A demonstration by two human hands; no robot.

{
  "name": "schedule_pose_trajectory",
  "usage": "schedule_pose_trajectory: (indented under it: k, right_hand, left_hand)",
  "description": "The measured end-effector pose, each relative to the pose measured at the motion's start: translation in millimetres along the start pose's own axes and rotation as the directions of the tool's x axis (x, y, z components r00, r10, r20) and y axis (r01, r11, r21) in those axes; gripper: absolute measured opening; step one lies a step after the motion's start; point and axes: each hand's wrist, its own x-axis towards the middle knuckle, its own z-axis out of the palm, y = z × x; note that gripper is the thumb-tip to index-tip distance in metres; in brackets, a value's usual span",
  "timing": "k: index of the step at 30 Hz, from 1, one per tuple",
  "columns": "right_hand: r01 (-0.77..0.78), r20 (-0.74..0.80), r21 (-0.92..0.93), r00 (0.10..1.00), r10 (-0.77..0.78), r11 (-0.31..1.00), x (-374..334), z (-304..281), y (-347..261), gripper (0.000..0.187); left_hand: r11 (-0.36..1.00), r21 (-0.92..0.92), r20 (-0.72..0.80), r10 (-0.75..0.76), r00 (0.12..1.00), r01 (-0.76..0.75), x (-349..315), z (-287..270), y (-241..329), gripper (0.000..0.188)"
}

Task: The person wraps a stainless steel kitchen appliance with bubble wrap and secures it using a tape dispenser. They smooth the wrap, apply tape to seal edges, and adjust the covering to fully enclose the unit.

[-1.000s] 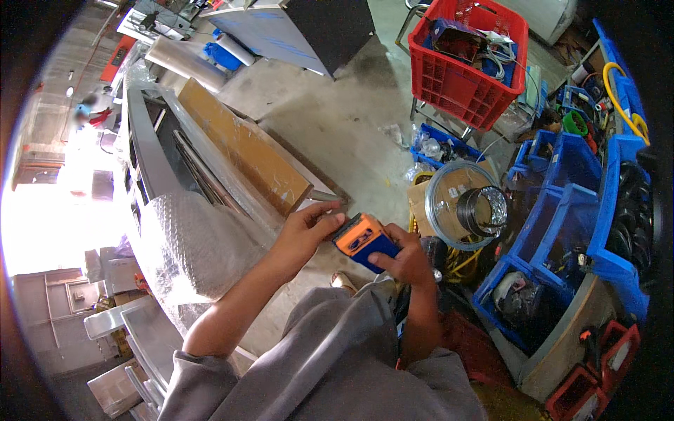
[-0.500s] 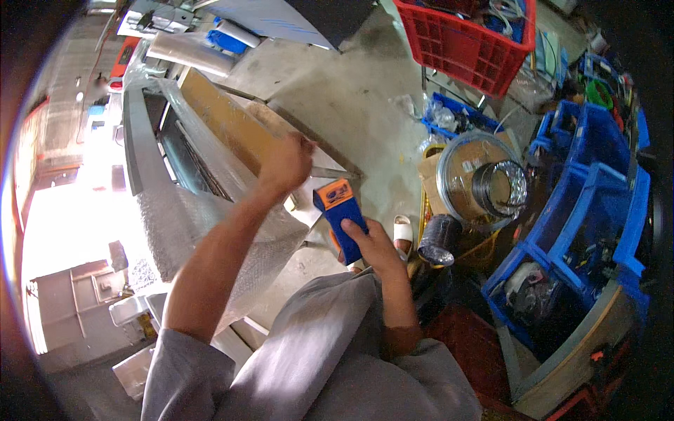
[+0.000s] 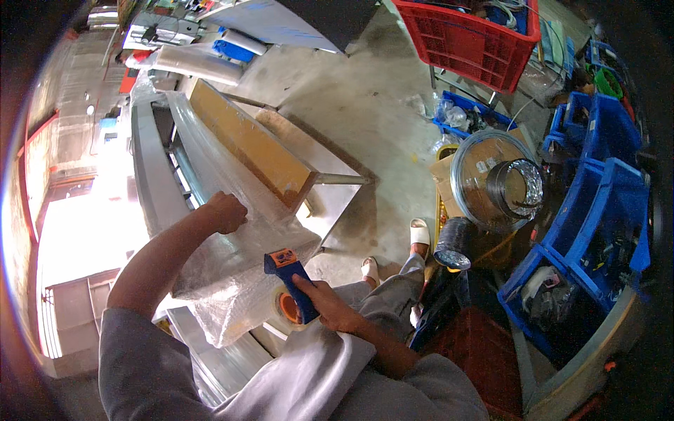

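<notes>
My right hand (image 3: 333,306) grips a blue tape dispenser (image 3: 298,291) with an orange label on its top end. A clear tape roll (image 3: 288,306) with an orange core shows on its left side. My left hand (image 3: 226,212) is closed with its knuckles up, over a long piece swathed in clear bubble wrap (image 3: 210,263). Whether its fingers pinch something is hidden. Through the wrap a grey metal frame (image 3: 149,172) with dark openings shows. Just beyond the wrapped piece stands a brown board (image 3: 246,144) on a metal-legged stand.
On the right stand blue bins (image 3: 554,245) of small parts and a carton (image 3: 484,179) with coils and silver ducting on it. A red crate (image 3: 470,52) sits at the far right. Clear film rolls (image 3: 196,63) lie at the back left. My sandalled feet (image 3: 420,235) are on the floor.
My left hand has moved left and nearer, from over the brown board to the bubble wrap. My right hand has brought the tape dispenser left and nearer, turning its tape roll into view.
</notes>
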Motion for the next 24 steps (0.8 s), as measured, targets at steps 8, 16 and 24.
schedule_pose_trajectory:
  k: [8,16,24]
  right_hand:
    - [-0.058,0.107,0.099,0.993,0.047,0.993,32,-5,57,0.064]
    - [-0.272,0.251,0.109,0.938,0.238,0.956,53,-11,97,0.059]
    - [-0.106,0.347,0.156,0.937,0.046,0.982,75,-32,165,0.05]
  left_hand:
    - [1.0,0.011,-0.513,-0.013,0.858,0.022,-31,-51,-3,0.048]
    - [0.931,0.292,-0.796,0.364,0.483,-0.22,-153,-125,119,0.023]
    - [0.907,0.213,-0.786,0.38,0.488,-0.363,-167,47,176,0.03]
